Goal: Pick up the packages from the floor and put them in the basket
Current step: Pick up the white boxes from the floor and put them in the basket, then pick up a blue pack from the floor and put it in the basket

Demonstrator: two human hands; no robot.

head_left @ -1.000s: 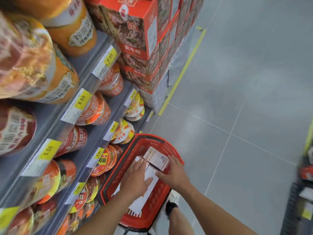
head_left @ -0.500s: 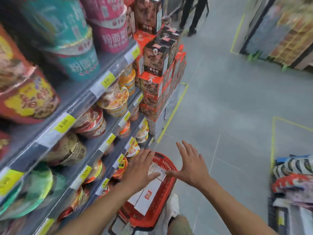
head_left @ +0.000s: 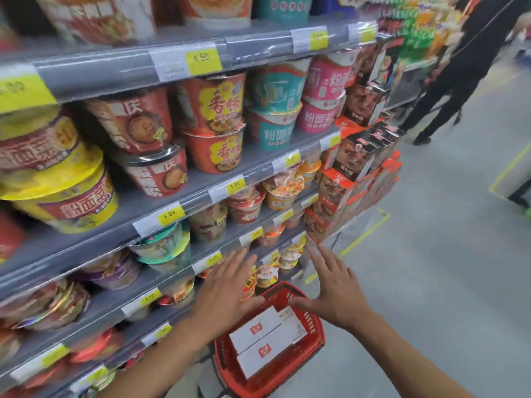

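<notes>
We see grey shelves (head_left: 94, 72) packed with noodle cups (head_left: 215, 110), yellow price tags (head_left: 203, 61) along their edges. Beyond them we see stacked boxes (head_left: 353, 162), yellow floor tape (head_left: 362, 234) and a person (head_left: 468, 64) in dark clothes.

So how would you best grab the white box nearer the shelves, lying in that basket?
Probably from above, by its two short ends. The box lies flat in the basket, with one long side tight against a second box, so fingers would likely not fit there. The left hand and right hand hover open above.
</notes>
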